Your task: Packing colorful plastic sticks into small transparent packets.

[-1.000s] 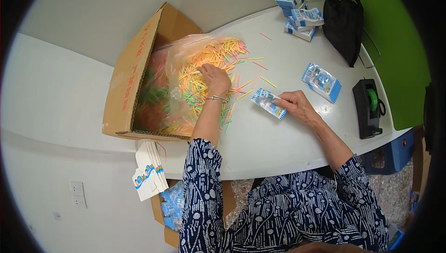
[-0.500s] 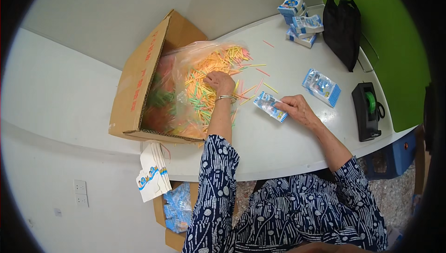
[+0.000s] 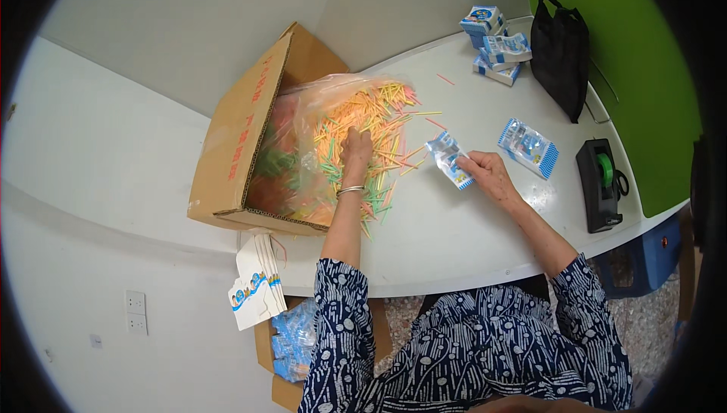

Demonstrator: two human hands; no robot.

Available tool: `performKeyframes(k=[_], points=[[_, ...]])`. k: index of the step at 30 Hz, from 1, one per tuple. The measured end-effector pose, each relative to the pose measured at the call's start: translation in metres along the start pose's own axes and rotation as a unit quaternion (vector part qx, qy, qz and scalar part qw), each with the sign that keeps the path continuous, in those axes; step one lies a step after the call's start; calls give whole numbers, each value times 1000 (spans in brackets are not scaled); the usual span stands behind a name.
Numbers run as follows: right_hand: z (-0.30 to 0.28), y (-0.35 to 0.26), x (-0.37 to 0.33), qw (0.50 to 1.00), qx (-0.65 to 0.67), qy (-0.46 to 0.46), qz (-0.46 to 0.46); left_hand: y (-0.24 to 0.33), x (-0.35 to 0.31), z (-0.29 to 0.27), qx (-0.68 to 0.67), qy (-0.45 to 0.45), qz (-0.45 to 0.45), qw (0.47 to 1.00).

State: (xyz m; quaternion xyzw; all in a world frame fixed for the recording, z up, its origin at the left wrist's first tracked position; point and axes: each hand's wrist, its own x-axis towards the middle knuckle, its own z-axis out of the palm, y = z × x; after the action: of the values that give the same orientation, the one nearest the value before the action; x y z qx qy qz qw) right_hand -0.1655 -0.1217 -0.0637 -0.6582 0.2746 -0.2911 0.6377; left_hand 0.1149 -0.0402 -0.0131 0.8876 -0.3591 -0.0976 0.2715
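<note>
A heap of thin coloured sticks [image 3: 386,139], in orange, yellow, pink and green, spills out of a clear plastic bag [image 3: 307,129] onto the white table. My left hand [image 3: 356,149] is in the heap, its fingers curled down among the sticks and the fingertips hidden. Apart from it on the right, my right hand [image 3: 491,174] pinches the edge of a small clear packet with blue print [image 3: 450,157]. The packet is tilted above the table, and I cannot tell whether anything is inside.
A cardboard box [image 3: 242,136] lies on its side around the bag. Folded white cartons [image 3: 257,284] hang at the table edge, above a box of blue packets [image 3: 294,341]. Rightward are another packet [image 3: 528,148], small boxes [image 3: 496,42], a black bag [image 3: 559,57] and a tape dispenser [image 3: 597,186].
My left hand has shifted nearer to me within the heap, and some sticks have slid toward the near side. My right hand has tipped the packet more upright.
</note>
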Motion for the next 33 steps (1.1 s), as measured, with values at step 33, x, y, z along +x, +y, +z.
performKeyframes(k=[33], points=[[168,-22,79,860,493,59,118,-6,-38,22,-731,-9,-21,682]])
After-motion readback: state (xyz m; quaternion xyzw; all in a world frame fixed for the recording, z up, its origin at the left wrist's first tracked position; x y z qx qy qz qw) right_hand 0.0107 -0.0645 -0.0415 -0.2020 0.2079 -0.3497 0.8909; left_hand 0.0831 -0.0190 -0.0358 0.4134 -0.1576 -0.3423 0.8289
